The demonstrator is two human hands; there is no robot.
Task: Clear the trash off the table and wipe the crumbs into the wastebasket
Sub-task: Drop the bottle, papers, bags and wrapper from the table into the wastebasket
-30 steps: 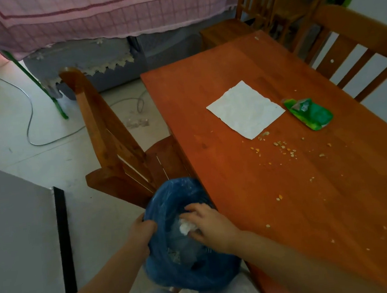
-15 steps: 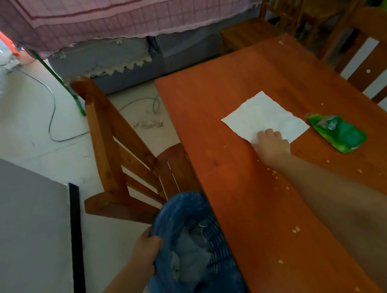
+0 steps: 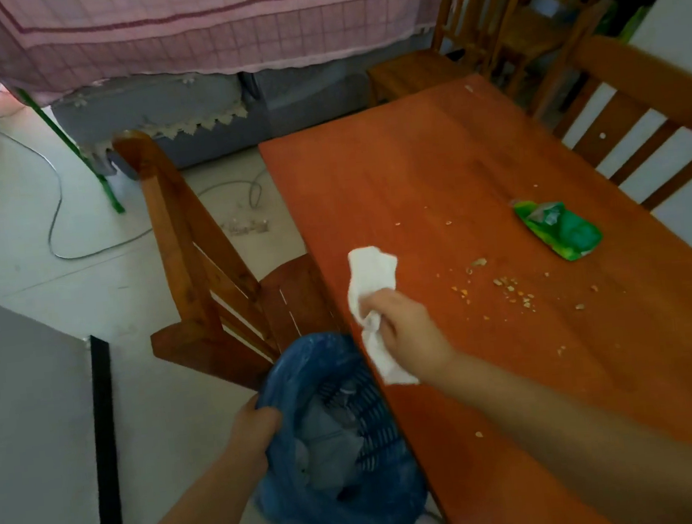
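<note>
My right hand (image 3: pixel 406 334) grips a crumpled white paper napkin (image 3: pixel 371 297) above the left edge of the orange wooden table (image 3: pixel 433 177). My left hand (image 3: pixel 253 433) holds the rim of the blue wastebasket (image 3: pixel 340 444), which has a blue bag liner and sits beside the table's near left edge. A green snack wrapper (image 3: pixel 556 229) lies on the table to the right. Several yellow crumbs (image 3: pixel 507 288) are scattered between the wrapper and my right hand.
A wooden chair (image 3: pixel 192 268) stands left of the table, just beyond the basket. More wooden chairs (image 3: pixel 638 107) stand at the far and right sides. A cable (image 3: pixel 56 213) and a green pole (image 3: pixel 71 148) are on the floor at left.
My right hand picked the flat napkin off the table, crumpled it and pulled it back toward the basket. My left hand still holds the basket rim.
</note>
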